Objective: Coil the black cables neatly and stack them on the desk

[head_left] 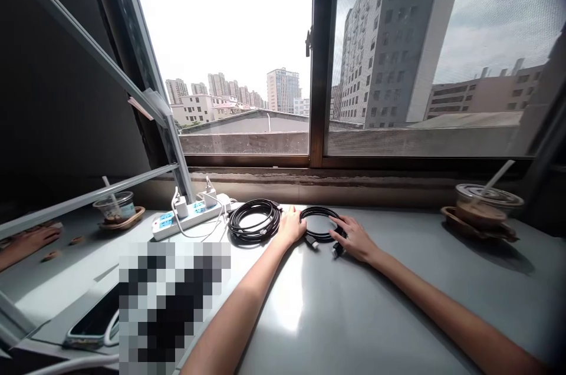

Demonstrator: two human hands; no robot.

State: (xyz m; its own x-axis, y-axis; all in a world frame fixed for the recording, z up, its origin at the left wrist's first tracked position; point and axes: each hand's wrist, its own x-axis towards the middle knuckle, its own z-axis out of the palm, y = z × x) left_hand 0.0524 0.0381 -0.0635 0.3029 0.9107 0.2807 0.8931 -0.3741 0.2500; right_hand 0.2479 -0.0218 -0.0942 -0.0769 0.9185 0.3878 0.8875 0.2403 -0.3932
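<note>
A coiled black cable point(322, 210) lies on the grey table between my two hands, its two plug ends point(312, 243) pointing toward me. My left hand point(292, 226) is closed on the left side of this coil. On the opposite side, my right hand point(356, 238) has its fingers curled at the loops, near the second plug; part of the cable is hidden under them. Just left of my left hand rests a larger black cable coil point(254, 239), apart from the smaller one.
A white power strip point(188, 219) with chargers stands at the back left. Lidded drink cups sit at the right point(481, 207) and left point(117, 207). A phone point(95, 319) lies front left; another person's hand point(38, 242) is beyond the metal frame. The window point(239, 68) rises behind.
</note>
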